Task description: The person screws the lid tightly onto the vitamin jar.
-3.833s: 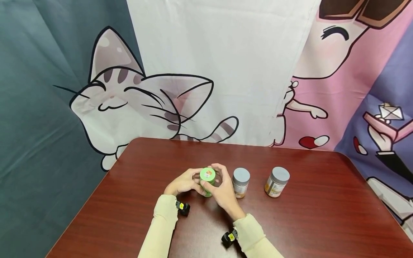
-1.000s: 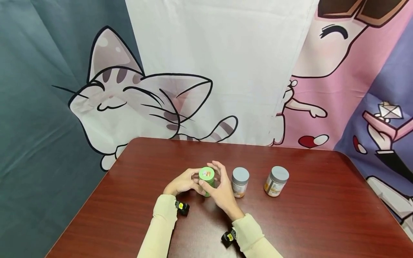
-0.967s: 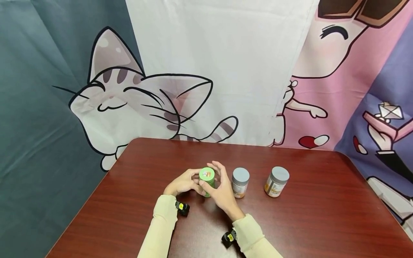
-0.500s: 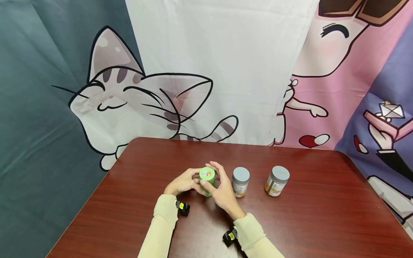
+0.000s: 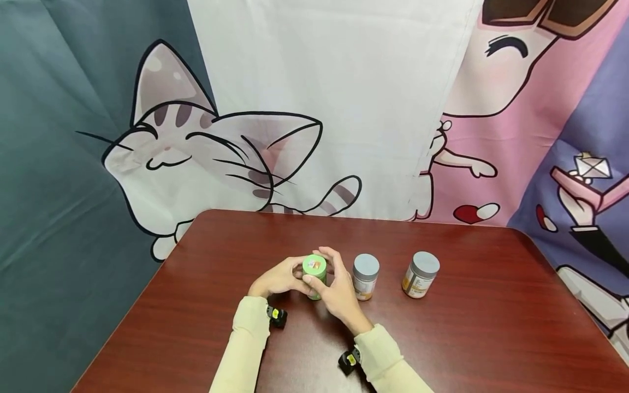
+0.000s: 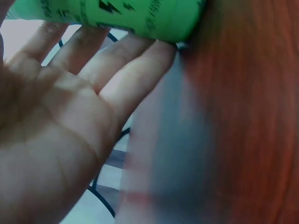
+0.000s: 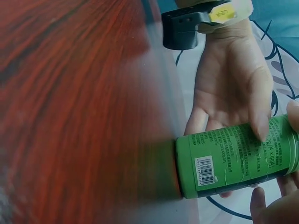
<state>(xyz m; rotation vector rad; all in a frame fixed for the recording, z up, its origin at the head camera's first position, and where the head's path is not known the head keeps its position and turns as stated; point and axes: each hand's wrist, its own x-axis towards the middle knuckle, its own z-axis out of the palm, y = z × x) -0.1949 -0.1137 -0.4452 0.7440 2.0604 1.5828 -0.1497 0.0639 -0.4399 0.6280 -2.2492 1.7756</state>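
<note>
A green bottle with a barcode and printed text stands upright on the table between the two hands. Its green lid carries a small coloured sticker. My left hand grips the bottle's body from the left, thumb on the near side and fingers behind, as the right wrist view confirms. From the right, my right hand curls round the lid end, its thumb on the near side of the lid. In the left wrist view, fingers lie against the green bottle; its lid is out of frame there.
Just right of the right hand stands a grey-lidded jar. A second grey-lidded jar is farther right. Both rest on the reddish-brown wooden table. Behind the table hangs a printed cloth with a cartoon cat.
Both hands stay on the green bottle. Since 3.8 s ago the right hand's fingers have shifted slightly around the lid. The grey-lidded jars have not moved.
</note>
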